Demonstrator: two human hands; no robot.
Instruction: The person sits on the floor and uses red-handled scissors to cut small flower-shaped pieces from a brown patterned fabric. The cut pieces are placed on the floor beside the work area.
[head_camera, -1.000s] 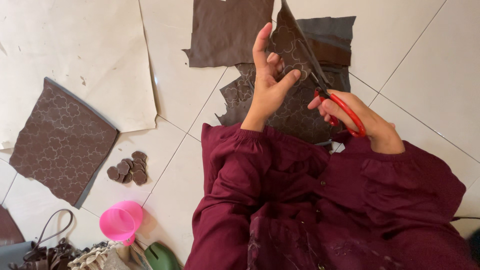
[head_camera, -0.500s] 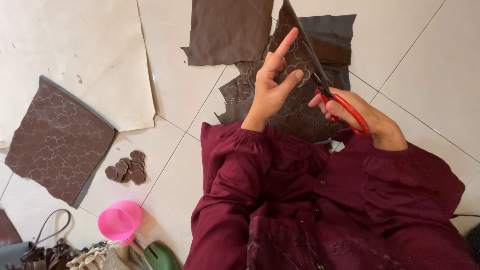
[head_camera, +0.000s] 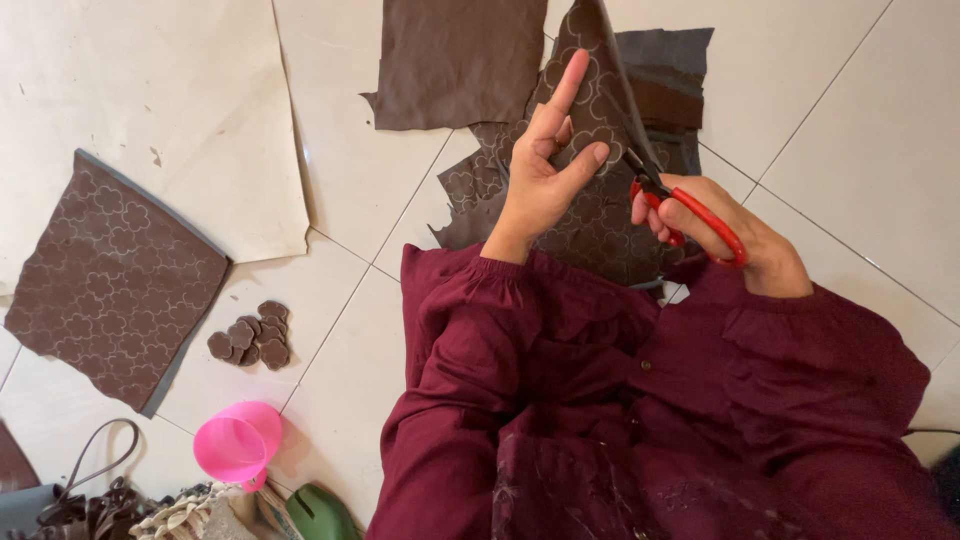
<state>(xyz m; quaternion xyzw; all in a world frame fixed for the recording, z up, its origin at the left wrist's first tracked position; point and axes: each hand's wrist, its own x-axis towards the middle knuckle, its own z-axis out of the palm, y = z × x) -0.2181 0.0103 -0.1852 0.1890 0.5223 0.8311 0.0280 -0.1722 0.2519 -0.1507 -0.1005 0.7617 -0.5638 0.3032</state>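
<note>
The brown leather sheet (head_camera: 600, 215), stamped with flower outlines, lay on the white tiled floor (head_camera: 860, 130) in front of the person and was lifted at its upper edge in the head view. The left hand (head_camera: 545, 175) pinched that raised edge between thumb and curled fingers, with the index finger pointing straight up. The right hand (head_camera: 725, 235) gripped the red-handled scissors (head_camera: 690, 215), fingers through the loops, the blades meeting the sheet just beside the left thumb. A plain brown piece (head_camera: 455, 60) lay flat just above and left of it. Further left, another patterned sheet (head_camera: 110, 280) rested partly on a cream sheet (head_camera: 150, 110), with a small heap of cut flower shapes (head_camera: 250, 335) near it and a pink cup (head_camera: 235, 445) below.
</note>
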